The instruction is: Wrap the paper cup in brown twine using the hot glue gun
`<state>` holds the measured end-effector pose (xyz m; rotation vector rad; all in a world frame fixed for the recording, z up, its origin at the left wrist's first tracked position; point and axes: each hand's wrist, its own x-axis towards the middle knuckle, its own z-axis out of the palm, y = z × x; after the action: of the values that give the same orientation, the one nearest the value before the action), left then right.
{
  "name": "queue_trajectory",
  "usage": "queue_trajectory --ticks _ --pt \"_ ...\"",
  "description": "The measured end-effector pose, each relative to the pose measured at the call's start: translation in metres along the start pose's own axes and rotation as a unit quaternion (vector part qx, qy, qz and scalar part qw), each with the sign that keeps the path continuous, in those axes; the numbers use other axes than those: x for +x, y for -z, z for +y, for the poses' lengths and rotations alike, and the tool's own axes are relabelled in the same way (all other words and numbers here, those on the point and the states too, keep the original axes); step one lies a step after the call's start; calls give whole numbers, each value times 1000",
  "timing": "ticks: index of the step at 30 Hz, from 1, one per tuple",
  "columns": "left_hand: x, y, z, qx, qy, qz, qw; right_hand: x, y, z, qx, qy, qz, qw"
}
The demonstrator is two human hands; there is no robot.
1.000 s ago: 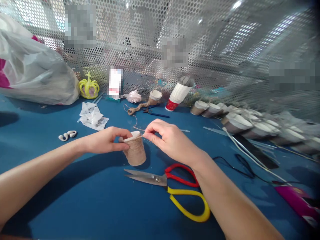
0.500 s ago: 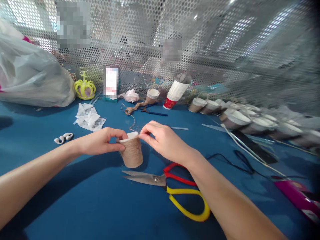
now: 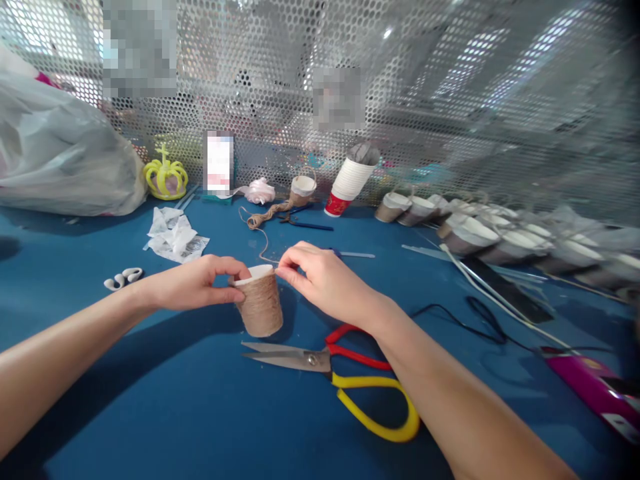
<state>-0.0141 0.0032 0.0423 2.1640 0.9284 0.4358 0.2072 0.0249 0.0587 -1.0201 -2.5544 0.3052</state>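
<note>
The left hand [image 3: 200, 283] pinches the rim of a twine-wrapped paper cup [image 3: 261, 308], slightly tilted at the desk [image 3: 190, 400]; the right hand [image 3: 320, 277] has thumb and forefinger together beside it, apparently gripping jute twine [image 3: 263, 248]. Wrapping covers the visible wall nearly to the rim; the strand seems uncut, scissors [image 3: 313, 361] lying nearby.

A yellow crown [image 3: 167, 181] stands beside a bulging plastic bag [image 3: 65, 157], with crumpled white scraps [image 3: 176, 239] lying near.
</note>
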Motion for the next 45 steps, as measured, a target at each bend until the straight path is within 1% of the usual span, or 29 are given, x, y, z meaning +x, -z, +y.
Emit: queue_trajectory --ticks 4,8,15,22,26,30,32,38,45 --pt "0 1 -1 4 -4 0 1000 1 0 -1 14 32 9 999" --pt "-1 3 -3 7 -7 -9 1000 2 0 0 60 58 11 997" --pt "-1 6 -8 21 -21 -19 999 2 -1 1 129 29 -28 991" --pt "-1 9 -5 34 -17 -24 999 0 -2 0 163 7 -36 986" --pt "-1 5 0 30 -17 0 999 1 -3 -1 168 10 -32 985" --pt "2 -4 5 22 26 63 997 0 -3 -4 159 14 -24 987" --pt "3 -8 6 2 42 79 996 0 -2 -6 154 13 -21 988" --pt "3 -8 5 -33 37 53 997 0 -2 -6 160 -5 -15 987" --pt "2 -7 3 -44 33 43 998 0 -2 -4 163 -7 -15 987"
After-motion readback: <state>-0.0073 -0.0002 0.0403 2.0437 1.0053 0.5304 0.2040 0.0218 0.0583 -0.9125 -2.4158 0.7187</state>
